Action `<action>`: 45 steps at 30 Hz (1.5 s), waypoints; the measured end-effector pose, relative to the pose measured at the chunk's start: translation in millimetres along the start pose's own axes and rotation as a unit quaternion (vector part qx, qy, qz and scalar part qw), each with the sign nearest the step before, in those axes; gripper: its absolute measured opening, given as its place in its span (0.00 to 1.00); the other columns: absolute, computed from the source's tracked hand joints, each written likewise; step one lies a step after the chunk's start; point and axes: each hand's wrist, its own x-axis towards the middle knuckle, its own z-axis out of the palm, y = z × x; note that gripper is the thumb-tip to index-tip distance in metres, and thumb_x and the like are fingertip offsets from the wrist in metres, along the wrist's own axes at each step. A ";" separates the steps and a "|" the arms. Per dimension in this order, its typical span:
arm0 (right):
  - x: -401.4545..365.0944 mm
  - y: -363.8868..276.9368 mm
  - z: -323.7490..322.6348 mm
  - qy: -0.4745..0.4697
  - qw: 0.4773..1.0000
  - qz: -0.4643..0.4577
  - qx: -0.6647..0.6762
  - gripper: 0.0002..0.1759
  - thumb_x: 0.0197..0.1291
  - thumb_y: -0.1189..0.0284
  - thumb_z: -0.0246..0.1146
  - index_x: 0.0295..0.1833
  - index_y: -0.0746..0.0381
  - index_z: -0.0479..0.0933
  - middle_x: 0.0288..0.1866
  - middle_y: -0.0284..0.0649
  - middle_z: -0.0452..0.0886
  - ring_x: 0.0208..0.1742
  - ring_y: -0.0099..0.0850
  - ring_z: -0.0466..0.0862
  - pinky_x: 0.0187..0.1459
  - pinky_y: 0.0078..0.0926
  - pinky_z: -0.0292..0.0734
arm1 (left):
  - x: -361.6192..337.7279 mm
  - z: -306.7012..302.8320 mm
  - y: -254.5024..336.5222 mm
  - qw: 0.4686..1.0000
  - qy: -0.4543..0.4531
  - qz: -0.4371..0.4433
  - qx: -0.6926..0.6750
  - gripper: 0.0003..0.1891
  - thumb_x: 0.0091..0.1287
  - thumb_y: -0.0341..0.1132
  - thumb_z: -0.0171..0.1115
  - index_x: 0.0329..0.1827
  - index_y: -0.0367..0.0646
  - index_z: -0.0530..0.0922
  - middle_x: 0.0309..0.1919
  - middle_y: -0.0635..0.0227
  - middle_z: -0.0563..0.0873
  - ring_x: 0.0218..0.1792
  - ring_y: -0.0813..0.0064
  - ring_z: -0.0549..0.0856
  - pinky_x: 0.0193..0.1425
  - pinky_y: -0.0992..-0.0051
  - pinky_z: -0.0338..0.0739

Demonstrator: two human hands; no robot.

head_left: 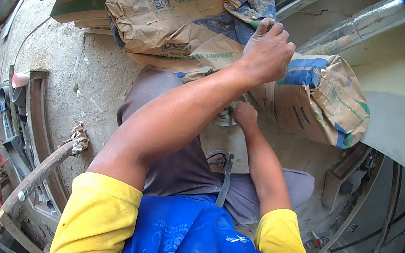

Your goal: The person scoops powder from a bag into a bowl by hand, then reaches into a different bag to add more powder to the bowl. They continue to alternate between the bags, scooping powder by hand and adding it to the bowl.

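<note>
My left hand point(270, 51) reaches up and across, its fingers curled at the crumpled edge of a brown paper cement bag point(175, 19) with blue and green print. Below it, my right hand point(245, 114) is closed beside a greyish, round-edged object point(225, 116); what its fingers hold is hidden. Close by on the right stands another paper bag point(317, 97), folded at its end. A narrow grey strip point(225, 180) lies against my blue shirt, between my legs.
More paper bags point(84, 0) lie at the upper left. Wooden beams point(43, 127), a pole point(37, 177) and pipes are on the left. A wooden piece point(343, 176) and curved dark bars point(385, 225) are at the lower right. A foil-wrapped duct point(354, 26) crosses the upper right.
</note>
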 end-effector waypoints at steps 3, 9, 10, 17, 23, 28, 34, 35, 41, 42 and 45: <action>5.4 -1.4 3.4 0.022 1.000 -0.013 0.005 0.15 0.62 0.72 0.53 0.44 0.65 0.85 0.46 0.55 0.85 0.49 0.50 0.86 0.52 0.44 0.82 | -0.2 0.1 -0.5 1.000 0.019 -0.002 -0.011 0.08 0.55 0.36 0.65 0.32 0.43 0.86 0.36 0.62 0.84 0.51 0.66 0.79 0.67 0.61 0.56; 11.2 -4.5 1.1 0.038 0.998 -0.051 -0.001 0.15 0.61 0.71 0.53 0.38 0.64 0.85 0.44 0.54 0.85 0.46 0.51 0.86 0.48 0.45 0.82 | -0.2 -0.1 -0.5 1.000 0.002 0.004 0.001 0.08 0.55 0.36 0.65 0.33 0.43 0.86 0.35 0.62 0.84 0.50 0.66 0.79 0.67 0.61 0.56; 12.6 -6.6 -1.4 0.054 0.997 -0.063 0.002 0.14 0.60 0.71 0.54 0.36 0.63 0.85 0.44 0.54 0.85 0.45 0.51 0.86 0.47 0.46 0.81 | -0.1 0.6 -0.9 1.000 0.008 0.005 -0.002 0.08 0.55 0.36 0.65 0.33 0.43 0.86 0.35 0.62 0.84 0.50 0.66 0.79 0.67 0.61 0.56; 79.3 32.2 31.2 0.312 0.874 -0.365 -0.068 0.13 0.62 0.70 0.55 0.34 0.56 0.86 0.45 0.43 0.85 0.47 0.41 0.85 0.49 0.41 0.77 | -1.1 1.9 -2.1 1.000 0.011 0.007 0.004 0.08 0.54 0.36 0.64 0.31 0.43 0.86 0.35 0.62 0.84 0.50 0.67 0.79 0.66 0.61 0.56; 41.9 29.4 -10.8 0.141 0.969 -0.162 -0.124 0.14 0.64 0.69 0.54 0.37 0.56 0.87 0.45 0.42 0.84 0.49 0.40 0.84 0.49 0.38 0.78 | -1.4 1.8 -2.5 1.000 0.011 0.014 0.018 0.07 0.54 0.35 0.63 0.32 0.44 0.86 0.34 0.62 0.85 0.50 0.67 0.80 0.66 0.60 0.55; 21.6 41.1 -13.4 -0.011 1.000 0.027 -0.008 0.15 0.63 0.72 0.54 0.46 0.62 0.85 0.52 0.52 0.84 0.54 0.48 0.85 0.53 0.45 0.81 | -1.1 2.8 -2.2 1.000 0.010 0.009 0.013 0.07 0.54 0.34 0.63 0.32 0.44 0.86 0.35 0.62 0.85 0.51 0.68 0.80 0.67 0.60 0.55; 13.3 22.5 -6.0 -0.023 0.997 0.054 0.040 0.15 0.60 0.73 0.56 0.48 0.65 0.84 0.52 0.56 0.83 0.55 0.50 0.84 0.56 0.44 0.79 | -1.4 2.5 -2.1 1.000 0.005 0.009 0.015 0.07 0.54 0.35 0.63 0.32 0.44 0.86 0.35 0.63 0.85 0.51 0.68 0.79 0.67 0.59 0.54; 9.2 21.5 -7.4 -0.022 0.998 0.052 0.041 0.15 0.60 0.73 0.56 0.48 0.65 0.84 0.52 0.56 0.83 0.55 0.50 0.84 0.56 0.44 0.79 | -1.5 2.4 -2.8 1.000 0.008 0.012 0.013 0.07 0.54 0.35 0.63 0.32 0.44 0.86 0.35 0.63 0.84 0.51 0.68 0.79 0.67 0.59 0.55; 4.7 18.5 4.5 -0.013 1.000 0.024 -0.006 0.16 0.62 0.71 0.54 0.47 0.64 0.84 0.50 0.55 0.84 0.52 0.50 0.85 0.54 0.45 0.81 | -1.2 2.8 -2.4 1.000 0.009 0.007 0.009 0.07 0.55 0.35 0.63 0.32 0.44 0.86 0.35 0.63 0.84 0.51 0.67 0.79 0.67 0.60 0.55; 1.2 16.1 9.5 0.003 1.000 -0.006 -0.013 0.16 0.63 0.71 0.53 0.45 0.64 0.85 0.48 0.55 0.85 0.51 0.49 0.86 0.53 0.45 0.81 | -1.1 1.9 -2.2 1.000 0.009 0.007 0.009 0.07 0.55 0.35 0.63 0.32 0.44 0.86 0.35 0.63 0.84 0.51 0.67 0.79 0.67 0.60 0.55; -4.1 13.2 9.8 -0.003 0.999 -0.038 -0.030 0.17 0.64 0.70 0.51 0.43 0.63 0.86 0.45 0.53 0.86 0.50 0.49 0.86 0.52 0.45 0.81 | -1.8 -0.1 -2.5 1.000 0.007 0.010 0.009 0.08 0.55 0.36 0.63 0.32 0.44 0.86 0.35 0.63 0.84 0.51 0.67 0.79 0.67 0.60 0.55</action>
